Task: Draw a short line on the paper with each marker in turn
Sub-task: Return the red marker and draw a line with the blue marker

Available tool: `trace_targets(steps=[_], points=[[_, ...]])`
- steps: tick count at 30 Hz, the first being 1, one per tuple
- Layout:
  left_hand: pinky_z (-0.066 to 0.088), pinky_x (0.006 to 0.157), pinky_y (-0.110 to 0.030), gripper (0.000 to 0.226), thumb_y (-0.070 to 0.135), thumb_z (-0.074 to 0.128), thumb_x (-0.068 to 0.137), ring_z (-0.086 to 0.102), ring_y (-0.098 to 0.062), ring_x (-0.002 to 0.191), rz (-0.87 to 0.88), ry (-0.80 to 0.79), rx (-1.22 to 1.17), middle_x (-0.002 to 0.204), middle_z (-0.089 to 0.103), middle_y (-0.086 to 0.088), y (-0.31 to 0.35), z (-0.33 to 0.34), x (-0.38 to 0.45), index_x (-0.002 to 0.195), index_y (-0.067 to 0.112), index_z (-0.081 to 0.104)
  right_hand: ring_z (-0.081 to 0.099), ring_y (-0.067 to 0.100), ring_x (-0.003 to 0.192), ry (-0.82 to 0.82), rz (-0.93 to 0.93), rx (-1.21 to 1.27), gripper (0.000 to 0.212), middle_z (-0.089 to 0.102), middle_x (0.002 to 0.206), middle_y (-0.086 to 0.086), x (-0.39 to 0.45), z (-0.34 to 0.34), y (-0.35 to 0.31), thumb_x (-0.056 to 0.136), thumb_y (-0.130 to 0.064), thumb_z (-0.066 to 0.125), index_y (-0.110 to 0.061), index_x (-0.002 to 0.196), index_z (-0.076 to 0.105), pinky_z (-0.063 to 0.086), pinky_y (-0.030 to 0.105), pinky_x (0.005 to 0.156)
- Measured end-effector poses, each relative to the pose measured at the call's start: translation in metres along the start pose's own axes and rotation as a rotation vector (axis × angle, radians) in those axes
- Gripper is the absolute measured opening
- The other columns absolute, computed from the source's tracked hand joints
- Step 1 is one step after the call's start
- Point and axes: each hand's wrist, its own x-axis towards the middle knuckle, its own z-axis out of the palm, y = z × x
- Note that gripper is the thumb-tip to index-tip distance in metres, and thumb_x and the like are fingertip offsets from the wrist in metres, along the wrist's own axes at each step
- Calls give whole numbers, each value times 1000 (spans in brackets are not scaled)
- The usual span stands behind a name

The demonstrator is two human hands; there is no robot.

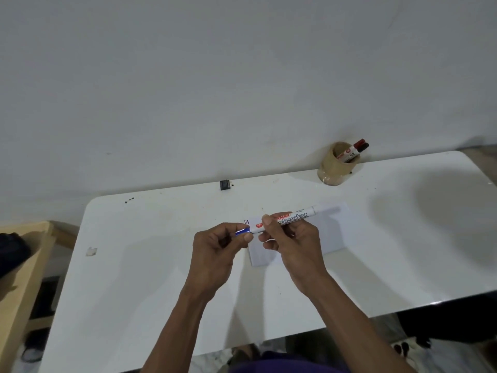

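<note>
My right hand (289, 243) grips the white barrel of a whiteboard marker (295, 217), held level above the white paper (333, 235) on the table. My left hand (219, 243) pinches the marker's blue cap (242, 232) at the barrel's left end; cap and barrel look joined or nearly so. Short dark lines (246, 221) mark the paper's far left corner. A tan holder (336, 168) at the back right leans to the right with a red marker (355, 148) and a black one inside.
The white table (161, 278) has a small black object (224, 184) at its back edge, dark specks (129, 200) at the back left and a white scrap (91, 251) at the left. A wooden shelf (24, 265) stands to the left. The wall is close behind.
</note>
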Motion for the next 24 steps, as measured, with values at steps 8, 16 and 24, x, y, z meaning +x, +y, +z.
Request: trace_targets(steps=[8,16,24], points=[[44,56,-12,6,5,76,84,57,-5,55,19,-77,89,63,71,3,9,42,22,88,9,78,70,20,75,-25,79,180,18,76,82,8,26,-58,-15,77,-21,82,-11,89,74,56,31,67],[38,55,-9,4,12,79,82,51,-1,54,58,-155,277,67,70,7,42,113,65,86,14,77,55,3,53,-175,-165,-526,16,72,67,-3,82,-158,-63,73,-18,91,-14,85,81,42,14,54],[53,65,-18,23,30,87,72,66,-7,75,137,-160,483,83,73,9,64,198,108,90,24,74,66,12,81,-128,-459,-781,23,74,92,-7,131,-201,-52,90,-19,76,-24,111,68,58,36,77]])
